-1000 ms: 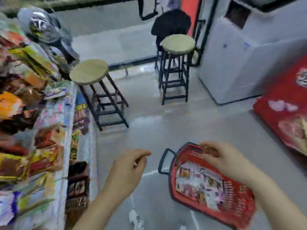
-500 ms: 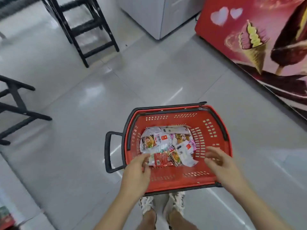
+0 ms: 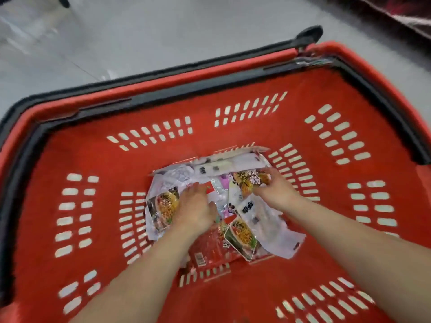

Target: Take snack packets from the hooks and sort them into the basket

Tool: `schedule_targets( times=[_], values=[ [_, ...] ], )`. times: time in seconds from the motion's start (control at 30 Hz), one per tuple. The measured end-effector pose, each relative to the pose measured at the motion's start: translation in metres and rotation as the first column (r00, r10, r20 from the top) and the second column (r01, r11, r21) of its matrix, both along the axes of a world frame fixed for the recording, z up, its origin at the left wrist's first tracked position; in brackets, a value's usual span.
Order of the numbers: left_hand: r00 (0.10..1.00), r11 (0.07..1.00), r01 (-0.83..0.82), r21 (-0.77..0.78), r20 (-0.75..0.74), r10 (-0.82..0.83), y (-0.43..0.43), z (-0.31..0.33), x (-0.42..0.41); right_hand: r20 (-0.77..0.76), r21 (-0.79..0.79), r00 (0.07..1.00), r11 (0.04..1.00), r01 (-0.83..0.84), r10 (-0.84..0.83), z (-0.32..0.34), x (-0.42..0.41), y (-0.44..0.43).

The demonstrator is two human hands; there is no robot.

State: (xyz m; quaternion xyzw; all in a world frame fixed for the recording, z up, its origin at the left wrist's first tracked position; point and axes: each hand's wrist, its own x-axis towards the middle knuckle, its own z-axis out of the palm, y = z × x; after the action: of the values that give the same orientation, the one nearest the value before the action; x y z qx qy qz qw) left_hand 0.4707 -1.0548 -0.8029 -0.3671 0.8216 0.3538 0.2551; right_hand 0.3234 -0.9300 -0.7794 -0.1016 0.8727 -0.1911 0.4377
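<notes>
- Grey floor [image 3: 140, 31], glossy and pale, runs along the top of the head view; a dark red patterned thing [image 3: 408, 10] is cut off in the upper right corner and cannot be identified.
- A red basket [image 3: 93, 159] fills nearly all of the view, seen from above. Its walls have rows of small slots, and a black handle [image 3: 307, 34] lies folded along the far rim.
- The snack packets [image 3: 263, 217] lie in a loose overlapping pile on the basket's bottom, near its middle. Most are white with food pictures; a red packet [image 3: 210, 248] lies at the near edge.
- The right hand [image 3: 277, 190] reaches into the far right part of the pile, fingers curled in a grip round an orange-printed packet [image 3: 249, 180] that sits just left of the knuckles.
- The left hand [image 3: 196, 208] lies palm down on the left part of the pile, touching the packets. Its fingertips are blurred, so I cannot tell whether its grip holds anything.
- Both forearms enter from the bottom edge and cover part of the pile. Print on the packets is too smeared to read.
</notes>
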Motion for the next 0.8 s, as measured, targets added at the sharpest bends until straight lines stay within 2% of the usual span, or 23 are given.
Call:
schedule_targets(
  times=[0.1,0.23,0.3,0.37,0.4,0.47,0.53,0.6,0.63,0.7,0.77,0.8],
  values=[
    [0.997,0.998,0.04,-0.039,0.073,-0.037,-0.012,-0.031,-0.005,-0.07,0.064,0.995,0.996,-0.063,0.067,-0.042,-0.01,-0.003],
    [0.993,0.995,0.099,-0.029,0.064,-0.097,-0.014,-0.037,-0.001,-0.049,0.12,0.998,0.991,0.055,-0.049,-0.07,-0.009,-0.008],
    [0.999,0.99,-0.045,0.13,0.029,0.041,-0.011,-0.029,-0.005,-0.024,0.085,0.996,0.992,0.089,-0.087,-0.071,-0.004,-0.012],
    [0.945,0.873,-0.306,0.381,0.008,0.327,-0.003,-0.017,-0.012,0.012,0.05,0.991,0.99,0.13,-0.13,-0.065,0.004,-0.014],
    [0.885,0.793,-0.416,0.445,-0.003,0.466,0.001,-0.014,-0.014,0.033,0.036,0.989,0.989,0.14,-0.142,-0.06,0.008,-0.014],
    [0.738,0.668,-0.576,0.471,-0.05,0.672,0.002,-0.008,-0.016,0.042,-0.014,0.991,0.991,0.13,-0.129,-0.045,0.017,-0.012],
    [0.604,0.554,-0.663,0.504,-0.076,0.793,-0.003,-0.002,-0.012,-0.036,-0.092,0.999,0.996,0.016,-0.02,-0.026,0.028,-0.009],
    [0.56,0.498,-0.672,0.549,-0.064,0.826,-0.01,0.007,-0.004,-0.123,-0.131,0.986,0.982,-0.133,0.117,-0.007,0.039,-0.006],
    [0.573,0.495,-0.653,0.573,-0.053,0.818,-0.012,0.012,0.001,-0.159,-0.136,0.969,0.968,-0.21,0.188,0.0,0.045,-0.004],
    [0.698,0.589,-0.572,0.571,-0.039,0.715,-0.012,0.023,0.014,-0.241,-0.156,0.916,0.919,-0.361,0.319,0.014,0.053,0.0],
    [0.87,0.799,-0.417,0.434,-0.064,0.489,-0.014,0.028,0.027,-0.363,-0.194,0.831,0.838,-0.51,0.421,0.026,0.061,0.004],
    [0.941,0.911,-0.301,0.281,-0.071,0.332,-0.016,0.03,0.033,-0.427,-0.216,0.781,0.788,-0.577,0.455,0.032,0.065,0.007]
  ],
)
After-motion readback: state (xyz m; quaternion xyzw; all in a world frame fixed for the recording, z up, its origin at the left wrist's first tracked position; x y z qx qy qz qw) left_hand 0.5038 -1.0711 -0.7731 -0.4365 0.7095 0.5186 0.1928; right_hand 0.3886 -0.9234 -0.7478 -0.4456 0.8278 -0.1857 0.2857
